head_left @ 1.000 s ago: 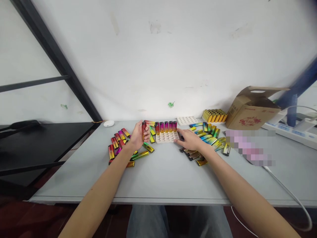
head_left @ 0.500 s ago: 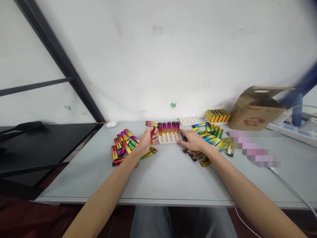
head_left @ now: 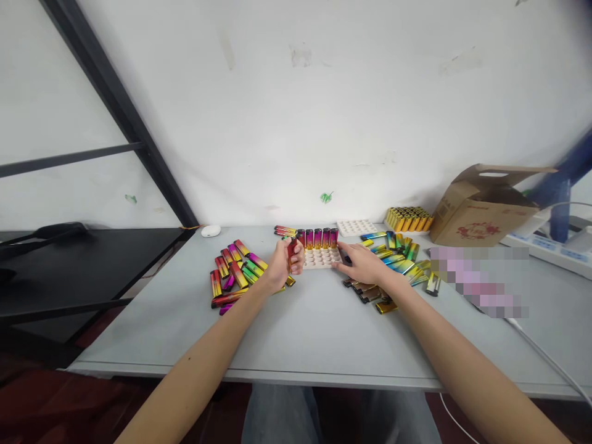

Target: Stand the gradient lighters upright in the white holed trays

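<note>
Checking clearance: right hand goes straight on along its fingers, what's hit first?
Likely the near side of the white holed tray, or the rightmost upright lighter in it. The right hand may be touching the tray; depth is unclear.

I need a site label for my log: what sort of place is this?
Probably an indoor workstation for small goods: loose lighters lie on a grey table, a white holed tray holds some upright, and an open cardboard box stands nearby.
</note>
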A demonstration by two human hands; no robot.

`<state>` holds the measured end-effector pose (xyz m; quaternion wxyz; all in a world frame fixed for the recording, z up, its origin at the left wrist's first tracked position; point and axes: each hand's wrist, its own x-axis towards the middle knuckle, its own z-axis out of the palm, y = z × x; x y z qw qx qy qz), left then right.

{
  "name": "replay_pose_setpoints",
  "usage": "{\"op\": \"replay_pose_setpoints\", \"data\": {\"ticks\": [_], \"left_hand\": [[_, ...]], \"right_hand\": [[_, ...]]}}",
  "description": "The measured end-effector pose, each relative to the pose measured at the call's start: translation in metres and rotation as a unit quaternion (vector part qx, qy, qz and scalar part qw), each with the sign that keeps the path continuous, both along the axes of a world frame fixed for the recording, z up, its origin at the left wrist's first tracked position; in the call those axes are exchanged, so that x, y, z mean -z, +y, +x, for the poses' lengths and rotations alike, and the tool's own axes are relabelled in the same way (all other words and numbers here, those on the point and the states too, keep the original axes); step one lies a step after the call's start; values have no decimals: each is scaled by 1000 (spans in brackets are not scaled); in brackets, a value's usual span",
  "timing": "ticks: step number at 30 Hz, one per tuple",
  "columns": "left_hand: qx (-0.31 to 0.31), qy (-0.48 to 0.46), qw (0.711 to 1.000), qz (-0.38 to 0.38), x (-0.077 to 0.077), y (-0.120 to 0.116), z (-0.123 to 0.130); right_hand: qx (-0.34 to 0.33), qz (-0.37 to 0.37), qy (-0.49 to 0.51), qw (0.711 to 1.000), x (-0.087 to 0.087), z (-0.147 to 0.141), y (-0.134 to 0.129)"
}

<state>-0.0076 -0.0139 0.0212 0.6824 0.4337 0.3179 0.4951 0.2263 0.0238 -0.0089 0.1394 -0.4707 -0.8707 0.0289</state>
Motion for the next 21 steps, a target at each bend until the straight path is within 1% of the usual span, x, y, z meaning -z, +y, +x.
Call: {"op": "replay_pose_setpoints", "data": {"ticks": [3, 6, 9, 12, 14, 16, 18, 21], "left_hand": [[1, -27, 1000, -4, 0, 0, 2], [0, -18, 1000, 1, 1, 0, 3], [-43, 21, 999, 24, 4, 2, 4], [-104, 60, 991, 57, 5, 5, 3], [-152, 114, 977, 92, 5, 8, 0], [-198, 183, 953, 140, 5, 11, -4], [-224, 234, 927, 189, 6, 14, -8], [-243, 260, 901, 249, 9, 18, -12]], "right_hand": [[-3, 0, 1, 1000, -1, 0, -1], [-3, 2, -2, 1000, -2, 0, -1], [-6, 8, -1, 1000, -1, 0, -1], [-16, 13, 4, 1000, 0, 2, 1], [-18, 13, 4, 1000, 1, 2, 3], [-18, 11, 3, 1000, 2, 3, 5], [-20, 8, 4, 1000, 3, 4, 5], [-23, 6, 4, 1000, 2, 4, 5]]}}
